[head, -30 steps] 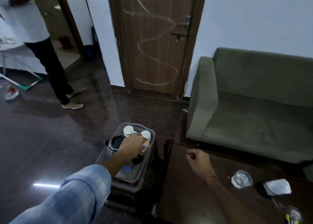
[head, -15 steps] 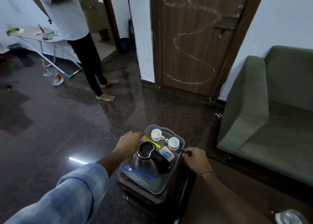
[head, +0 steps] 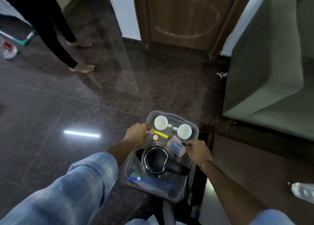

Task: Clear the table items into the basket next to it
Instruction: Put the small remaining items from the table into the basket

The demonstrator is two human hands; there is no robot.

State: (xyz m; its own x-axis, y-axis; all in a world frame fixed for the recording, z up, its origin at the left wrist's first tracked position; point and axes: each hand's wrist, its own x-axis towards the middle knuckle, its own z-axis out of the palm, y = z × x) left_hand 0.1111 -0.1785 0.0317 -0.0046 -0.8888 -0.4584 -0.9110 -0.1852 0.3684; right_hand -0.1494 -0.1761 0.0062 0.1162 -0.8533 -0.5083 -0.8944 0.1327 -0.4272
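Note:
A clear grey basket (head: 171, 114) stands on a dark stool beside the dark table (head: 254, 156). Inside lie two white cups (head: 160, 122) (head: 184, 131), a black kettle (head: 156, 160), a pink case (head: 176, 146), a yellow stick with a purple end (head: 160, 134) and a blue stick (head: 151, 181). My left hand (head: 137, 133) curls its fingers on the basket's left rim, beside the purple end. At the right rim my right hand (head: 197, 150) pinches a small dark thing. A clear glass item (head: 304, 192) lies on the table at the far right.
A green sofa (head: 271, 63) stands behind the table. A brown door (head: 183, 15) is shut ahead. A barefoot person in black trousers (head: 56, 29) stands on the dark floor at the upper left. Open floor lies left of the basket.
My left hand came out of the basket onto its left rim. My right hand moved from over the table to the basket's right rim. The view tilted down and closer.

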